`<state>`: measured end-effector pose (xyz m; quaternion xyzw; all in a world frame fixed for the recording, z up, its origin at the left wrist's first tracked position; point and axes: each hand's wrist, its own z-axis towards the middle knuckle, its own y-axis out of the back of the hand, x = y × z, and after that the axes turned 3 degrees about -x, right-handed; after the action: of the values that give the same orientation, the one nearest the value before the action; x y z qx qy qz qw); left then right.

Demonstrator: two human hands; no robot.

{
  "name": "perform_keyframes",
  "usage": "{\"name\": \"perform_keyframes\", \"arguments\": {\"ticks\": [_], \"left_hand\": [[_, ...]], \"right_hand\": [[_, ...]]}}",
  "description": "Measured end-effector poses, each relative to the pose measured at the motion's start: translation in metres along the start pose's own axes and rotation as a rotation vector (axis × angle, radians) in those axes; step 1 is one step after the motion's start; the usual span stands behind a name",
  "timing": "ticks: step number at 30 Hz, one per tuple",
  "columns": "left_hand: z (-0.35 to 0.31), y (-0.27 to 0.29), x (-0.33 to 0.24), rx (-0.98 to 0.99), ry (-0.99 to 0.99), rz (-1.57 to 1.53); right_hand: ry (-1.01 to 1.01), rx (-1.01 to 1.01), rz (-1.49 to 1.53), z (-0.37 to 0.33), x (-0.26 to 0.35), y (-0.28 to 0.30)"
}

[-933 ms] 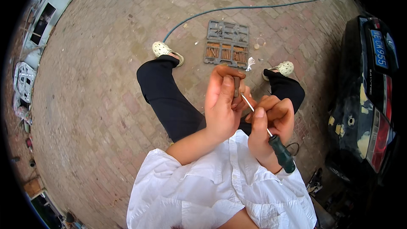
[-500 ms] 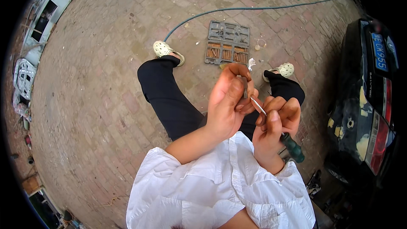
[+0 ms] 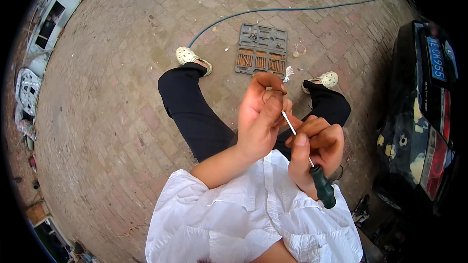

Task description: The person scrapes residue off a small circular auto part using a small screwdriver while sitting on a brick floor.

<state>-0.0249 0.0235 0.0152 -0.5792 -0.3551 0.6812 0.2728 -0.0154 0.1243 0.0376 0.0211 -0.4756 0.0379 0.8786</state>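
My right hand point(image 3: 317, 148) is closed round the thin metal shaft of a screwdriver point(image 3: 324, 187), whose dark green handle sticks out below the palm, toward me. Its tip slants up and left to the fingers of my left hand point(image 3: 263, 117). That hand is closed in a pinch, thumb against forefinger, right at the tip. What those fingers pinch is mostly hidden. Both hands are held up over my lap, and their fingertips are dark with dirt.
An open grey plastic case point(image 3: 263, 43) with brown sticks and small metal parts lies on the brick paving between my feet. White crumpled paper point(image 3: 288, 73) is beside it. A blue-green hose point(image 3: 253, 13) curves behind. At right stands a dark car point(image 3: 414, 117) with patched paint.
The screwdriver's handle has swung down and left as my right hand turned. A small grey piece seen in my left fingers earlier is now mostly covered.
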Motion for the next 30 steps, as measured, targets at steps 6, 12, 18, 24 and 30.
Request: {"name": "perform_keyframes", "arguments": {"ticks": [6,12,18,24,30], "left_hand": [[0.0020,0.0026,0.0058,0.049,-0.083,-0.028],[-0.0025,0.0035,0.0096,0.058,-0.093,-0.106],[-0.0009,0.0002,0.0045,0.054,0.038,-0.171],[0.0004,0.0014,0.0041,0.089,0.030,-0.176],[0.0025,0.0053,0.0052,0.134,0.010,-0.195]], "right_hand": [[0.001,0.006,-0.019,-0.0008,0.0008,-0.0019],[-0.016,-0.015,-0.088,-0.0052,0.0041,-0.0020],[-0.085,-0.057,0.144,-0.0060,0.0032,-0.0032],[0.043,0.012,0.029,-0.0045,0.0013,-0.0019],[0.070,-0.008,-0.019,-0.0035,0.0028,-0.0039]]}}
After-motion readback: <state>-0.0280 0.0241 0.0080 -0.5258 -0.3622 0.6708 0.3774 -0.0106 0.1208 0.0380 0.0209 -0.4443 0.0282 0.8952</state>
